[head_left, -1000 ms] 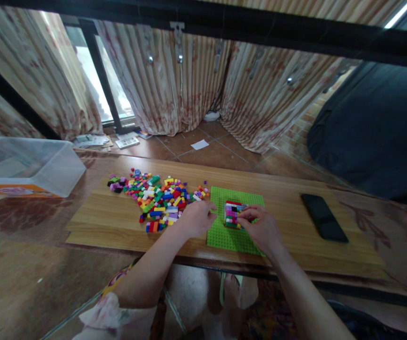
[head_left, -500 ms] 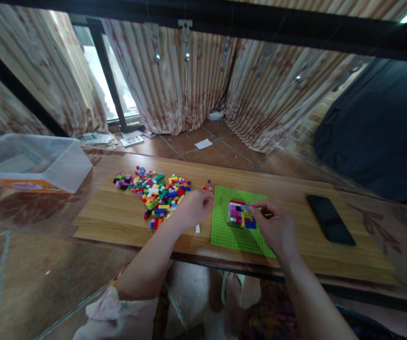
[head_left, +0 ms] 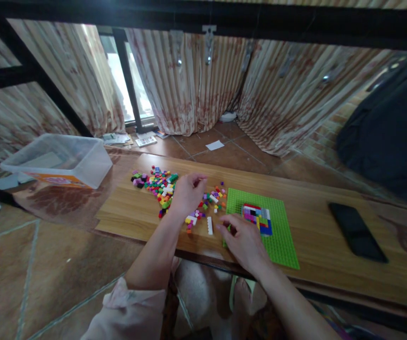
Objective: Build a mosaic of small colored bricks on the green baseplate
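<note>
My left hand (head_left: 188,194) hovers over the heap of loose toy bricks (head_left: 166,189), fingers bent and slightly apart, with nothing visible in them. It hides part of the heap. Near the left edge of the green baseplate (head_left: 284,245) is my right hand (head_left: 246,243), its thumb and fingertips apart and green showing in the gap. A flat, multicoloured brick build (head_left: 265,218) sits on the baseplate just beyond my right hand, which covers its near left corner. Between my hands lies a long white brick (head_left: 209,225) on the wooden board.
The wooden board (head_left: 313,198) carries a black phone (head_left: 357,231) at the right. A clear plastic bin (head_left: 95,160) with an orange label stands at the left. Papers (head_left: 146,140) lie on the tiled floor beyond, before striped curtains (head_left: 192,85). A dark bar crosses the top.
My right hand has left the brick build and moved left to the baseplate's edge. My left hand has shifted left over the heap, baring small bricks beside the baseplate. The view has turned left.
</note>
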`<control>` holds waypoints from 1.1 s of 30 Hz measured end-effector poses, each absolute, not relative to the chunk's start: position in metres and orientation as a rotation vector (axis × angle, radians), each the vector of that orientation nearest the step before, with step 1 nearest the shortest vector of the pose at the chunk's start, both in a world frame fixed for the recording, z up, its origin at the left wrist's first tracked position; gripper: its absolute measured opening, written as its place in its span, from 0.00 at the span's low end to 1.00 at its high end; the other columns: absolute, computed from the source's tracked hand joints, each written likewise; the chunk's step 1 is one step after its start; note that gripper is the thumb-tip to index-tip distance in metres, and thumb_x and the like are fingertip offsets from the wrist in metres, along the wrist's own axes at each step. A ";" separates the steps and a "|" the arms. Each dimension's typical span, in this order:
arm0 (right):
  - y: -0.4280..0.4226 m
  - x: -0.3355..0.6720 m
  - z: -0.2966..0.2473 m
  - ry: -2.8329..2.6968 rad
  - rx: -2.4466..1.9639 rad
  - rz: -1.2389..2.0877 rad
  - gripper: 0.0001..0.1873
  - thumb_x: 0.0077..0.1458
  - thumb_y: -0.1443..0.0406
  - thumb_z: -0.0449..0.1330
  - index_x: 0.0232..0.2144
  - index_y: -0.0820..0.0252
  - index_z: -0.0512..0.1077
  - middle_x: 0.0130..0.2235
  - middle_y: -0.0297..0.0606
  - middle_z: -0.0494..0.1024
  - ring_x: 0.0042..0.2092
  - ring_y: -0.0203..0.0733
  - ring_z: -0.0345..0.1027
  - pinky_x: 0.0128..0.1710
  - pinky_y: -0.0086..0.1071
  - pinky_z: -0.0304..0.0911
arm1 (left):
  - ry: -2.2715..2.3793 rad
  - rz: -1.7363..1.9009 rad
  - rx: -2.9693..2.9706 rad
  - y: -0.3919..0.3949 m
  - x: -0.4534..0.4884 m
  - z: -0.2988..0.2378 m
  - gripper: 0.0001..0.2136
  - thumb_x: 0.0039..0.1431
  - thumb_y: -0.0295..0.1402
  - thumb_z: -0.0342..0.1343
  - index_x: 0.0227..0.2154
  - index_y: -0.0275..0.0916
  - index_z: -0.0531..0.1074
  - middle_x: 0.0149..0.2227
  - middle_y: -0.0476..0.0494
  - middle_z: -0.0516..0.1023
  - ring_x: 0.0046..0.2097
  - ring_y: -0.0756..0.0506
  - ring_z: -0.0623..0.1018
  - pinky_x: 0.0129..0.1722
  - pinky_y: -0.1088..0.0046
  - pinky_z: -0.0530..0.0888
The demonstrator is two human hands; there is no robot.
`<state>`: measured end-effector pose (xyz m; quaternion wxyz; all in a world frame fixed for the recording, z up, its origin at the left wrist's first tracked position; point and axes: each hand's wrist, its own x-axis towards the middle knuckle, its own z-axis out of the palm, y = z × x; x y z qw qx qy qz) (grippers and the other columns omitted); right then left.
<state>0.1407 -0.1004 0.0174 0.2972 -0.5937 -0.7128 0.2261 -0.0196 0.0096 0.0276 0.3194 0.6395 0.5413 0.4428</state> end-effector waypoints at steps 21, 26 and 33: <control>-0.065 0.130 -0.002 -1.954 -1.789 0.188 0.12 0.58 0.69 0.51 0.40 0.63 0.74 0.39 0.45 0.75 0.42 0.46 0.69 0.44 0.38 0.62 | 1.398 1.406 1.428 0.013 -0.040 0.035 0.10 0.54 0.30 0.53 0.35 0.34 0.78 0.25 0.48 0.78 0.27 0.51 0.75 0.28 0.79 0.69; -0.049 0.126 -0.004 -1.948 -1.910 0.096 0.12 0.58 0.67 0.53 0.41 0.63 0.74 0.40 0.45 0.74 0.43 0.47 0.67 0.46 0.38 0.61 | 1.482 1.355 1.509 0.012 -0.037 0.035 0.10 0.54 0.30 0.53 0.34 0.34 0.78 0.29 0.45 0.80 0.30 0.50 0.76 0.29 0.78 0.69; -0.037 0.107 -0.003 -1.903 -2.110 0.164 0.12 0.58 0.64 0.53 0.40 0.63 0.75 0.43 0.48 0.73 0.45 0.47 0.67 0.47 0.37 0.60 | 1.466 1.290 1.601 0.010 -0.035 0.032 0.10 0.54 0.31 0.53 0.34 0.35 0.78 0.29 0.46 0.80 0.30 0.49 0.76 0.29 0.77 0.69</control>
